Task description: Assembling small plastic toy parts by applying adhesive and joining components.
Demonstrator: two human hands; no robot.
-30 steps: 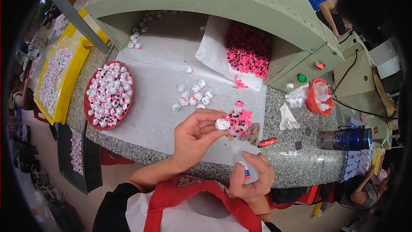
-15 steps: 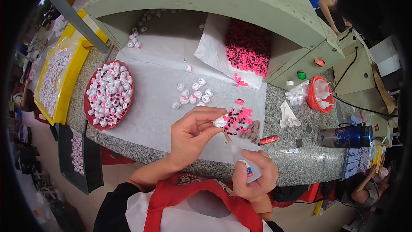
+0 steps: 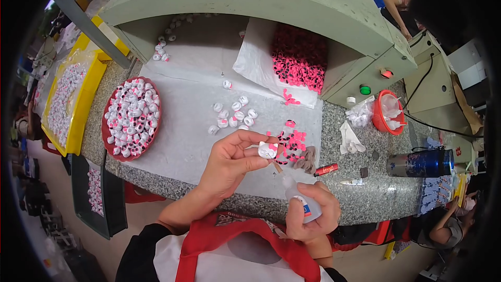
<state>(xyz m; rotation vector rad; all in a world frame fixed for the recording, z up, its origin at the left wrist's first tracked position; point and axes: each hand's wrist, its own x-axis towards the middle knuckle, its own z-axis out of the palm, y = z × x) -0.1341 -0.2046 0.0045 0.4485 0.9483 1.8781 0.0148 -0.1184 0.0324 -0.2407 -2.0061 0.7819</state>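
My left hand (image 3: 229, 159) pinches a small white plastic piece (image 3: 267, 150) between thumb and fingers, just above the table's front edge. My right hand (image 3: 312, 218) grips a small clear glue bottle (image 3: 298, 198), its brown nozzle tip pointing up at the underside of the white piece. Right behind them lies a small heap of pink and black discs (image 3: 292, 141) on a white sheet (image 3: 193, 109). A loose group of white pieces (image 3: 234, 114) sits further back on the sheet.
A red round tray (image 3: 111, 149) full of white pieces stands at left, a yellow bin (image 3: 78, 120) beyond it. A large pile of pink discs (image 3: 300, 57) lies under the green machine housing (image 3: 292, 0). A red marker (image 3: 326, 169), blue bottle (image 3: 421, 163) and red bowl (image 3: 377, 119) are at right.
My right hand has raised the glue bottle from below the table edge up to the white piece. My left hand stays almost still.
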